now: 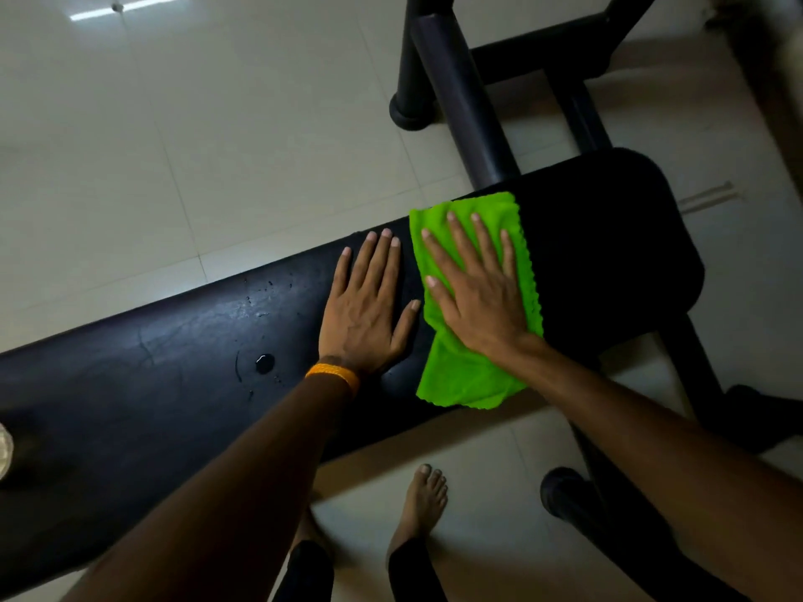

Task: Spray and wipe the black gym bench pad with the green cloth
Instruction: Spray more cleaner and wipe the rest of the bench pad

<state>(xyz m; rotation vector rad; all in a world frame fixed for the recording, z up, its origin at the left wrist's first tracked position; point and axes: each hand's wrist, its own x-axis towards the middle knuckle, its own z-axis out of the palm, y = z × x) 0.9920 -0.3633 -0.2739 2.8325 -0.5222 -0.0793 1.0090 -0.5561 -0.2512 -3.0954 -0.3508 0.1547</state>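
1. The right hand [476,293] lies flat, fingers spread, pressing the green cloth [473,306] on the bench pad [174,354]; it grips nothing.
2. The left hand [365,306] rests open on the pad, just beside the cloth.
3. The cloth is near the pad's right end and hangs over the near edge.
4. The pad's long axis runs left; the water drops [264,363] lie leftward, beyond the left hand, so the wipe probably goes there.
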